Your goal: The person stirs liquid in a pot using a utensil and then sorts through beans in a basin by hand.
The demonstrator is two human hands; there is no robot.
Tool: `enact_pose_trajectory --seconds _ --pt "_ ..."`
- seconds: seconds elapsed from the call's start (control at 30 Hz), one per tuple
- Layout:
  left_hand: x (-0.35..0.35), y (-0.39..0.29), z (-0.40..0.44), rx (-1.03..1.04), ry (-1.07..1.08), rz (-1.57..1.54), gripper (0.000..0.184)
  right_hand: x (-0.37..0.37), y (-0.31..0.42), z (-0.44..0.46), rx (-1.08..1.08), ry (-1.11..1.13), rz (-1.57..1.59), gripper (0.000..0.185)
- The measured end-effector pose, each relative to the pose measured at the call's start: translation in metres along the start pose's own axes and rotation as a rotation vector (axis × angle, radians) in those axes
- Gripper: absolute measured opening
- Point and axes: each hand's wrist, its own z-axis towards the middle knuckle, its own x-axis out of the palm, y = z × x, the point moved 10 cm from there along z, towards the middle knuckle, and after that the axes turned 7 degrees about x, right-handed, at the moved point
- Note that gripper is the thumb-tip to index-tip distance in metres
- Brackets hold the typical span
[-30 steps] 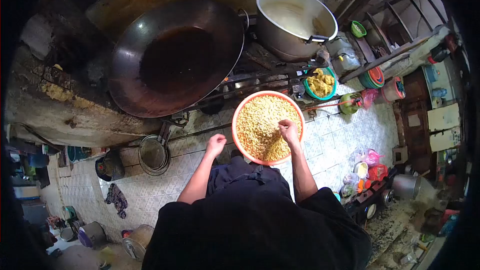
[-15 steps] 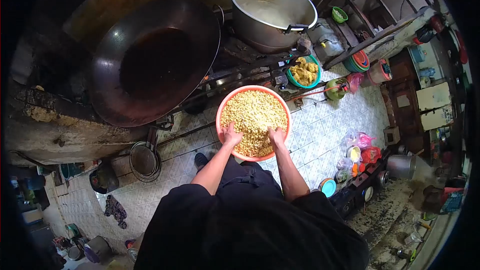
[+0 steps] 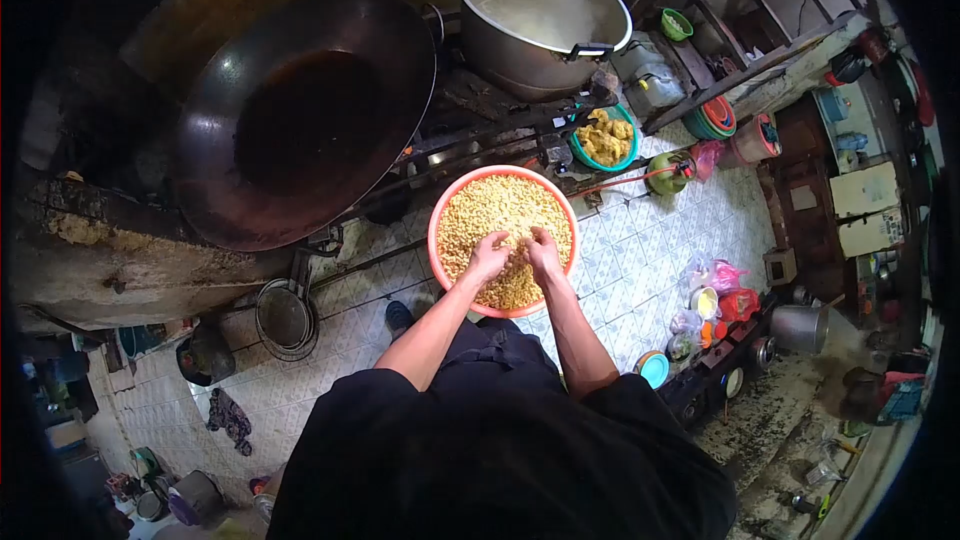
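A round pink-orange basin [image 3: 434, 258] full of small pale yellow bean-like grains [image 3: 480, 202] is in front of my body. My left hand [image 3: 488, 257] is in the grains left of the middle, its fingers curled inward. Close by on the right, my right hand [image 3: 542, 252] is curled towards it, with its fingertips among the grains. Both hands seem to gather grains between them; how many lie in the fingers is hidden.
A large dark wok [image 3: 400, 90] and a tall metal pot [image 3: 490, 50] stand beyond the basin. A teal bowl [image 3: 632, 152] of yellow pieces sits near a green gas cylinder [image 3: 670, 172]. Strainers [image 3: 284, 318] are at the left; bags [image 3: 738, 302] and a light-blue-lidded tub [image 3: 653, 370] at the right.
Both hands have come inward and away from my body, from the basin's two sides to near its middle, where they are now close together over the grains.
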Motion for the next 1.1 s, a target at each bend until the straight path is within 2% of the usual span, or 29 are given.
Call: enact_pose_trajectory --seconds 0.03,0.1,0.17,0.2,0.3,0.47,0.5,0.63,0.67,0.7,0.77,0.83,0.87,0.9,0.93,0.97,1.03,1.07,1.1 --pt "0.004 0.010 0.002 -0.054 -0.005 -0.187 0.037 0.002 0.006 -0.007 0.003 0.008 -0.034 0.044" --pt "-0.003 0.014 0.004 -0.009 -0.066 -0.227 0.032 0.003 0.013 -0.019 -0.005 0.028 -0.044 0.039" --pt "-0.008 0.019 0.001 -0.090 -0.114 -0.368 0.028 -0.003 0.023 -0.031 -0.009 -0.024 -0.076 0.030" --pt "-0.010 0.021 -0.004 -0.135 -0.177 -0.481 0.024 -0.004 0.024 -0.034 -0.011 -0.031 -0.043 0.021" --pt "-0.009 0.017 -0.015 -0.209 -0.184 -0.619 0.024 -0.004 0.023 -0.036 -0.014 -0.018 0.124 0.017" --pt "0.001 0.007 -0.022 -0.229 -0.060 -0.561 0.025 -0.008 0.018 -0.030 -0.008 0.012 0.141 0.017" --pt "0.000 0.006 -0.021 -0.224 -0.061 -0.559 0.025 -0.009 0.021 -0.031 -0.040 0.015 0.064 0.018" --pt "0.004 0.008 -0.019 -0.248 0.021 -0.440 0.031 -0.011 0.038 -0.034 -0.127 0.010 -0.154 0.021" --pt "-0.001 0.012 -0.019 -0.246 -0.006 -0.372 0.030 -0.019 0.022 -0.010 -0.308 -0.042 -0.266 0.022" --pt "-0.008 0.014 -0.020 -0.242 -0.036 -0.303 0.029 -0.019 0.031 -0.019 -0.314 -0.037 -0.266 0.022" --pt "-0.021 0.028 -0.022 -0.236 -0.058 -0.290 0.027 -0.019 0.055 -0.039 -0.417 -0.194 -0.725 0.022" --pt "-0.030 0.059 -0.014 -0.228 -0.065 -0.345 0.027 -0.029 0.047 -0.032 -0.397 -0.234 -0.642 0.022" --pt "-0.053 0.037 -0.024 -0.159 -0.163 -0.160 0.029 -0.032 0.054 -0.035 -0.440 -0.261 -0.752 0.022" --pt "-0.061 0.047 -0.021 -0.157 -0.169 -0.160 0.029 -0.030 0.060 -0.038 -0.483 -0.289 -0.862 0.022" --pt "-0.087 0.048 -0.020 -0.053 -0.307 0.152 0.032 -0.043 0.062 -0.044 -0.480 -0.384 -0.745 0.026" --pt "-0.107 0.041 -0.025 0.050 -0.436 0.466 0.035 -0.046 0.057 -0.042 -0.478 -0.383 -0.746 0.026" --pt "-0.131 0.045 -0.035 0.021 -0.549 0.584 0.044 -0.079 0.025 -0.020 -0.216 -0.476 -0.655 0.032" --pt "-0.138 0.060 -0.031 -0.059 -0.507 0.559 0.046 -0.088 0.030 -0.033 -0.244 -0.618 -0.716 0.035" --pt "-0.140 0.067 -0.031 -0.064 -0.504 0.561 0.046 -0.090 0.031 -0.036 -0.237 -0.617 -0.718 0.035"
